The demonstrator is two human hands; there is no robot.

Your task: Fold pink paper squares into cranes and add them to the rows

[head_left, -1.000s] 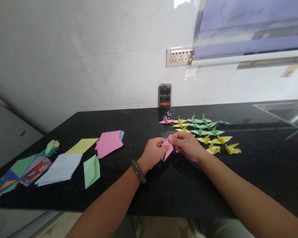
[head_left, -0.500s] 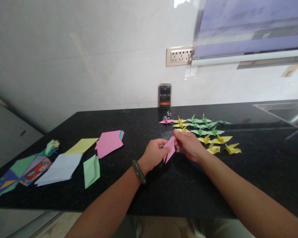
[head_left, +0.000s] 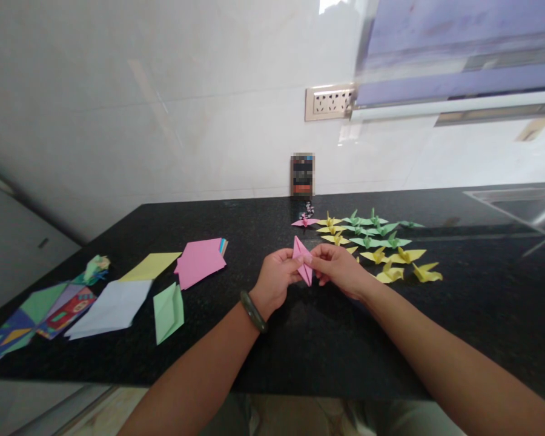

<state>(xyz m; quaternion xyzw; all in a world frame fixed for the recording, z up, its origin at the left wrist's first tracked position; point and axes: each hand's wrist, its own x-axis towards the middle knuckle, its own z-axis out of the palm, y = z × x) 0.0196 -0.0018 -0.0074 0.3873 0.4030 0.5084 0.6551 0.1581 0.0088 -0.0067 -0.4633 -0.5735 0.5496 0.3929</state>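
Note:
A pink folded origami paper (head_left: pixel 303 254), a narrow diamond with a crease down its middle, is held above the black counter. My left hand (head_left: pixel 278 274) pinches its left side, thumb on the front face. From the right, my right hand (head_left: pixel 338 266) pinches the same paper with thumb and fingers. Just beyond my hands a finished pink crane (head_left: pixel 304 222) stands on the counter. Rows of yellow cranes (head_left: pixel 405 255) and green cranes (head_left: pixel 367 241) spread to the right, some partly behind my right hand.
Stacked pink paper squares (head_left: pixel 200 261), a folded green sheet (head_left: pixel 168 313), white paper (head_left: pixel 113 309), a yellow sheet (head_left: pixel 149 266) and a colourful printed packet (head_left: pixel 68 312) lie on the left. A pixelated phone-like object (head_left: pixel 302 175) leans on the wall. A sink (head_left: pixel 527 206) is at far right.
The pink paper has turned so its creased face shows, its point now upward. My right hand has come down from its tip to grip its side; my left hand still holds it.

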